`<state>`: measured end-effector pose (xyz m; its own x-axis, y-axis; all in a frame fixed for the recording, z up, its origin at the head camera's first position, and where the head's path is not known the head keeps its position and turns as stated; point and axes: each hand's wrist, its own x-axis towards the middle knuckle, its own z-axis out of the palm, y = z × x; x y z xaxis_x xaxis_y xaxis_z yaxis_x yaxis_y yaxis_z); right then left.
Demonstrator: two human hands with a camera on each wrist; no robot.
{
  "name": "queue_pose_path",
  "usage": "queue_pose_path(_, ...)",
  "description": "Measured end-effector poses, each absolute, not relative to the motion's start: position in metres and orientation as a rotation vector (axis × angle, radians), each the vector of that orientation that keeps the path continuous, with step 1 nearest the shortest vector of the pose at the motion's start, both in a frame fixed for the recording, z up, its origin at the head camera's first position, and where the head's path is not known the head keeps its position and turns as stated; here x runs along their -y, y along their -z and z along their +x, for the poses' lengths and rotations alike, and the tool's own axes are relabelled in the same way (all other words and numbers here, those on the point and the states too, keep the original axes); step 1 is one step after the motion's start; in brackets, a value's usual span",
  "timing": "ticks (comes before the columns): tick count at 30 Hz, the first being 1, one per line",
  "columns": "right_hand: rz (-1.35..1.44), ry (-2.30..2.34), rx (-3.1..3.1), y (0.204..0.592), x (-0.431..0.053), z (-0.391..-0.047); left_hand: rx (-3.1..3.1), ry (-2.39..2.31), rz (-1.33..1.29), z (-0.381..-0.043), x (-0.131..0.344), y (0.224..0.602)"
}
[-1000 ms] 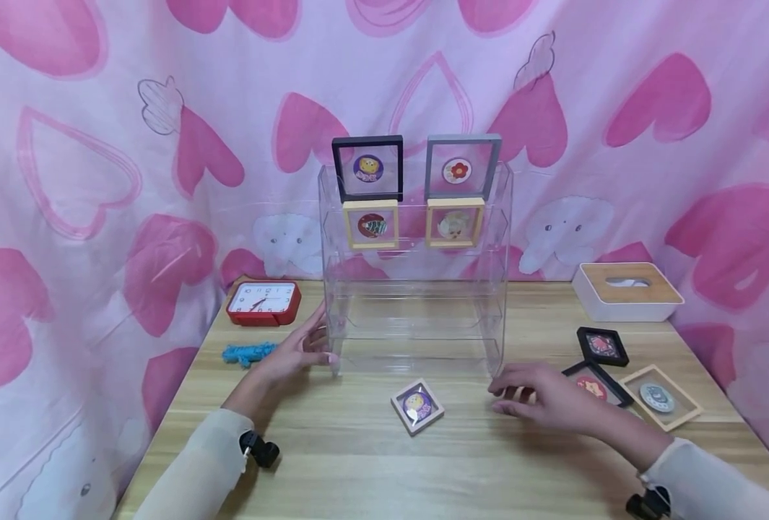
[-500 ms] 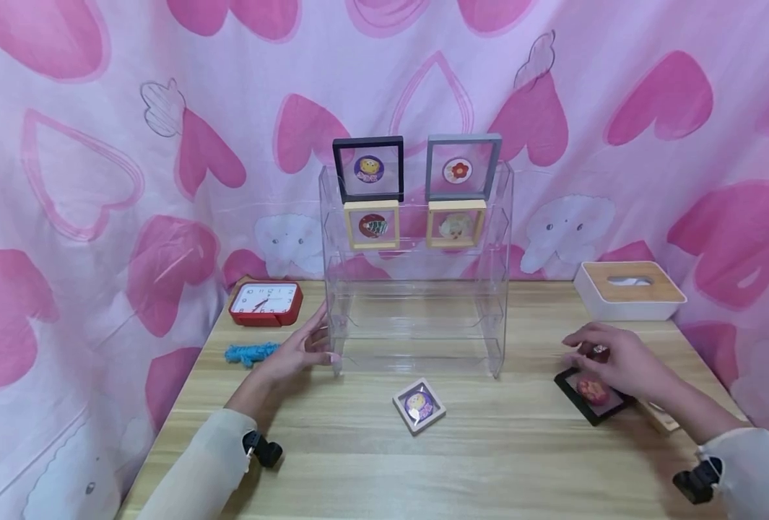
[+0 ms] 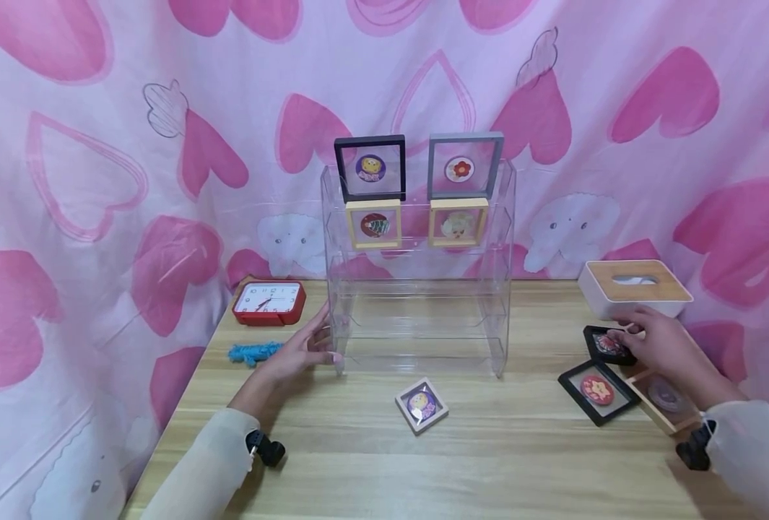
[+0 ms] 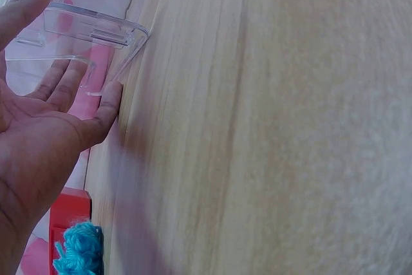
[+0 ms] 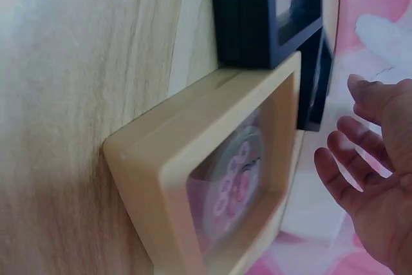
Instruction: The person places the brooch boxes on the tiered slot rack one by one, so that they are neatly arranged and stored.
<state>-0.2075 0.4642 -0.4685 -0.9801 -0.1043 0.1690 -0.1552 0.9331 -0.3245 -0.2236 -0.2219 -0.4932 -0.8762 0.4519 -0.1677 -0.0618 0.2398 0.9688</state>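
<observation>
My left hand (image 3: pixel 297 354) rests against the left side of a clear acrylic tiered display rack (image 3: pixel 421 365), fingers extended and thumb by its front corner. In the left wrist view its palm (image 4: pixel 45 140) faces the rack. At the right, my right hand (image 3: pixel 663 347) hovers at a small black frame (image 3: pixel 608 345) holding a red badge, fingertips at its right side. The right wrist view shows those fingers loosely bent, with nothing in them. Beside it lie a larger black frame (image 3: pixel 598 391) with a red star badge and a light wood frame (image 3: pixel 666 404), partly under my wrist.
A small pale-framed badge (image 3: pixel 421 406) lies before the rack. Several framed badges, including a black one (image 3: pixel 371 168) and a grey one (image 3: pixel 464 167), stand on its upper tiers. A red clock (image 3: pixel 269 302), blue yarn bundle (image 3: pixel 254 353) and tissue box (image 3: pixel 635 287) are around it.
My right hand has moved right and back, from beside the rack's front right corner, over the larger black frame, to the small black frame. My left hand has stayed at the rack.
</observation>
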Motion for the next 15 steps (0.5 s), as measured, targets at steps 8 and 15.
queue_pose_path(8, 0.165, -0.538, 3.023, 0.482, -0.480, -0.217, -2.091, -1.689, 0.374, -0.225, 0.218, 0.494)
queue_pose_path(15, 0.088, -0.647, 3.104, 0.487, -0.481, -0.223, -2.114, -1.662, 0.341, -0.226, 0.222, 0.495)
